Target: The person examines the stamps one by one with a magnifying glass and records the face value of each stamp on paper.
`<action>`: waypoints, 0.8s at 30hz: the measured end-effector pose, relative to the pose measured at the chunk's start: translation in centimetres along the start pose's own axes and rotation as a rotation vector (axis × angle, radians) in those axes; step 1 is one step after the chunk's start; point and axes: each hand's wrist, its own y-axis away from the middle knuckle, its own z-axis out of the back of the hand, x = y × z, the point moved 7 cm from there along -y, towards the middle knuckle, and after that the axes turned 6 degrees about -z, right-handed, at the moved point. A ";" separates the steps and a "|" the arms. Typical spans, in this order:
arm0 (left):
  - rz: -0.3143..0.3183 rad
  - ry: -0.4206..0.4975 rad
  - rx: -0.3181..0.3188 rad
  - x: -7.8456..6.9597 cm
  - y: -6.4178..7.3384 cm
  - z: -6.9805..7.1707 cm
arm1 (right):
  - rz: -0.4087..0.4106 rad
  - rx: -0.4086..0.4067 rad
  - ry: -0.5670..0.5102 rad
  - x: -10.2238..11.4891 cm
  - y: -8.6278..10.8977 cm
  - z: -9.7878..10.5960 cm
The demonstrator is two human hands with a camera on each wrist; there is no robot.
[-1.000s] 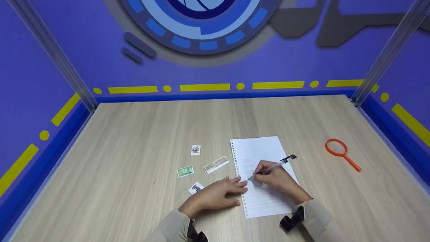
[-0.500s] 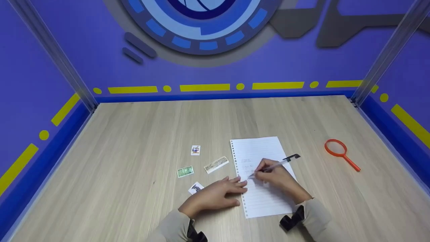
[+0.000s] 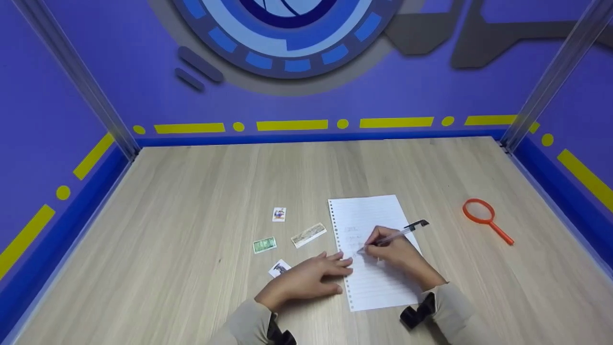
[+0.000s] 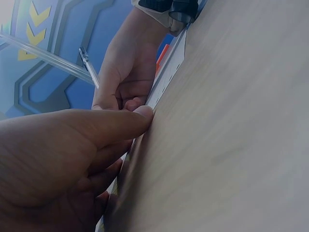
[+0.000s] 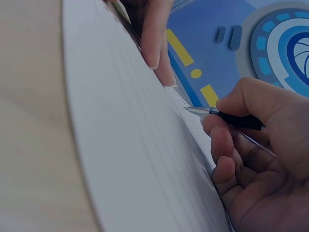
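My right hand (image 3: 393,250) pinches a pen (image 3: 395,235) with a clear barrel and black cap end, its tip at the lined sheet (image 3: 383,287). In the right wrist view the pen's (image 5: 231,117) silver tip points at the paper, thumb and fingers round its black grip. A few short lines of faint handwriting show on the sheet's upper left. My left hand (image 3: 311,278) lies with fingers spread, fingertips on the sheet's punched left edge. Beside that wrist a small stamp with a dark figure (image 3: 279,268) is partly covered by the hand.
Left of the sheet lie a green stamp (image 3: 264,245), a long beige stamp (image 3: 309,235) and a small stamp with a colourful figure (image 3: 279,214). An orange magnifying glass (image 3: 498,231) rests at the right. Blue panels (image 3: 306,105) border the wooden table (image 3: 191,201).
The pen tip and right hand have shifted slightly to the right along the sheet, the pen leaning a little differently. The left hand stays in place.
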 end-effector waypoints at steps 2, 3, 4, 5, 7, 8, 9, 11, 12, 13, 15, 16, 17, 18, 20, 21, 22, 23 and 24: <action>-0.001 -0.003 -0.001 0.0 0.0 0.0 | 0.014 0.008 -0.006 0.1 0.1 0.0; 0.000 -0.004 -0.001 0.0 0.0 -0.1 | 0.022 0.011 -0.011 0.2 0.1 0.0; 0.000 -0.005 -0.001 0.0 0.0 -0.1 | 0.029 0.014 -0.017 0.3 0.2 -0.1; 0.001 -0.005 -0.001 0.0 0.0 -0.1 | 0.035 0.015 -0.018 0.4 0.2 -0.1; 0.002 -0.004 0.000 0.0 0.0 -0.1 | 0.045 0.018 -0.008 0.5 0.2 -0.1; 0.002 -0.004 0.000 0.0 0.0 -0.1 | 0.045 0.018 -0.002 0.5 0.2 -0.1; 0.001 -0.003 0.000 0.0 0.0 0.0 | 0.042 0.019 0.003 0.5 0.2 -0.1; 0.003 0.001 0.001 0.0 0.0 0.0 | 0.030 0.022 0.016 0.4 0.2 -0.2; 0.003 0.003 0.001 0.0 0.0 0.0 | 0.024 0.025 0.020 0.4 0.2 -0.2; 0.004 0.003 0.001 0.0 0.0 0.0 | 0.019 0.027 0.023 0.3 0.1 -0.3; 0.005 0.004 0.001 0.0 0.0 0.0 | 0.012 0.031 0.031 0.3 0.1 -0.3; 0.006 0.005 0.001 -0.1 0.1 0.0 | 0.010 0.032 0.033 0.3 0.1 -0.3; 0.006 0.005 0.001 -0.1 0.1 0.0 | 0.009 0.032 0.034 0.3 0.1 -0.3; 0.005 0.004 0.000 -0.1 0.1 0.0 | 0.007 0.031 0.034 0.3 0.1 -0.3; 0.005 0.004 0.000 -0.1 0.1 0.0 | 0.002 0.026 0.033 0.3 0.1 -0.3; 0.005 0.004 0.001 0.0 0.1 0.0 | 0.000 0.021 0.033 0.3 0.1 -0.3; 0.005 0.003 0.001 0.0 0.1 0.0 | -0.001 0.018 0.031 0.4 0.1 -0.3; 0.004 0.002 0.002 0.0 0.0 0.0 | -0.003 0.013 0.033 0.6 0.2 -0.2; 0.005 0.002 0.003 0.0 0.0 0.0 | -0.004 0.010 0.036 0.8 0.3 -0.2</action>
